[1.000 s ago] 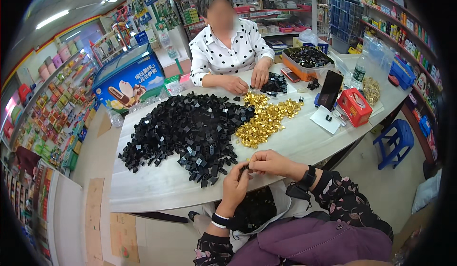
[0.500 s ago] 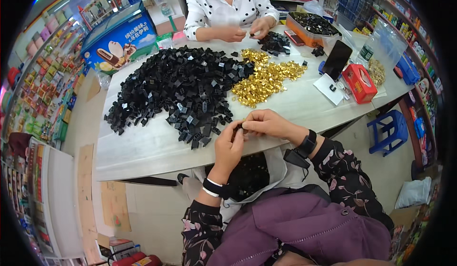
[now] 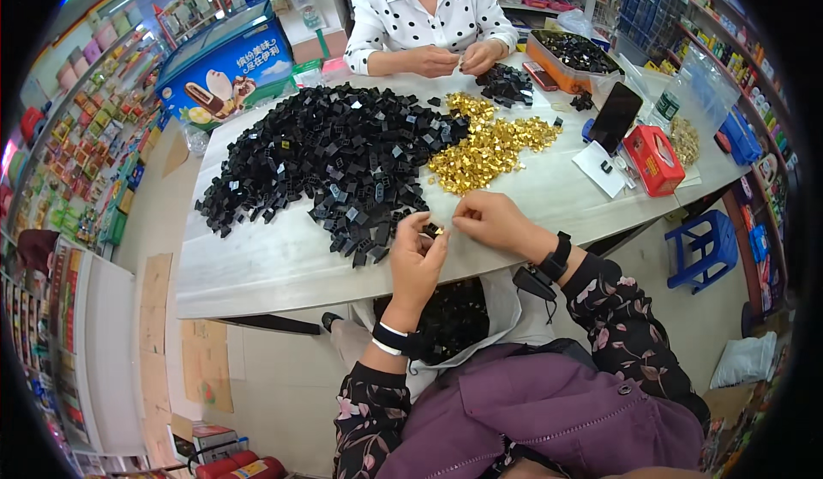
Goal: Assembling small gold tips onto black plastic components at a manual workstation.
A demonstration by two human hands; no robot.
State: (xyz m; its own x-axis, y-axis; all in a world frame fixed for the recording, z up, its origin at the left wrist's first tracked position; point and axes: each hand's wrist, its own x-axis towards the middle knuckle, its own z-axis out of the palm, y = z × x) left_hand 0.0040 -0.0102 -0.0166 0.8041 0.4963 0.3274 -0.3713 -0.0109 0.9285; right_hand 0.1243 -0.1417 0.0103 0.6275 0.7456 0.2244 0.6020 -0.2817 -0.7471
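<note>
Between thumb and fingers of my left hand (image 3: pixel 414 266) is a small black plastic piece (image 3: pixel 431 231) with a bit of gold showing on it. My right hand (image 3: pixel 500 222) is a little to the right, apart from the left, with thumb and fingertips pinched together; whatever they hold, if anything, is hidden. Just beyond both hands lie a heap of small gold metal pieces (image 3: pixel 484 162) and, to the left, a large heap of black plastic pieces (image 3: pixel 317 149). An open bag (image 3: pixel 504 295) with dark pieces inside sits at my lap, under the table edge.
Across the table (image 3: pixel 249 277) a person in a dotted shirt (image 3: pixel 429 16) handles something small beside a little black pile (image 3: pixel 506 84). To the right stand an orange-rimmed tub (image 3: pixel 566 72), a propped phone (image 3: pixel 616 114), a red box (image 3: pixel 654 162) and a blue stool (image 3: pixel 703 252).
My hands were together at the black piece; now the right has drawn away to the right. The left keeps the piece, with gold now visible on it. The view has shifted slightly.
</note>
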